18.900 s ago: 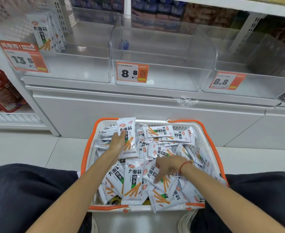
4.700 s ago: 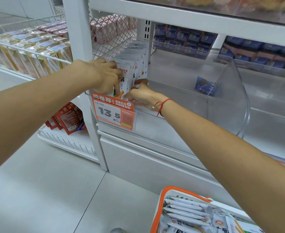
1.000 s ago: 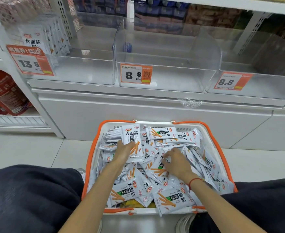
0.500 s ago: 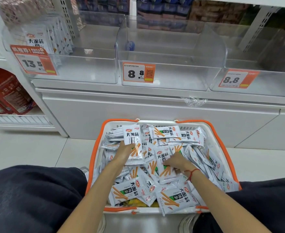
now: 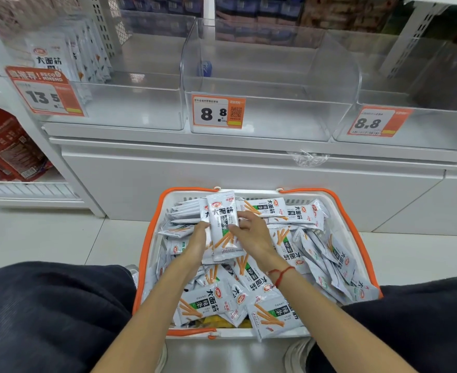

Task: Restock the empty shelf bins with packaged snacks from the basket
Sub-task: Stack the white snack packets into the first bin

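A white basket with an orange rim (image 5: 355,232) stands on the floor between my knees, full of white snack packets (image 5: 297,214). My left hand (image 5: 196,242) holds a small upright stack of packets (image 5: 222,224) from its left side. My right hand (image 5: 251,235) grips the same stack from the right, thumb across the front packet. Above, the left clear bin (image 5: 130,103) holds a row of the same packets (image 5: 60,55) at its left end. The middle bin (image 5: 270,84) holds only a small blue item (image 5: 204,68).
A third clear bin (image 5: 424,122) sits at the right. Orange price tags (image 5: 218,111) hang on the bin fronts. A white cabinet front runs below the bins. Red packages (image 5: 6,149) fill a lower shelf at left. My dark-trousered knees flank the basket.
My right hand has lifted from the pile and come left to the stack in my left hand. Both hands now hold the stack together, a little higher in the basket.
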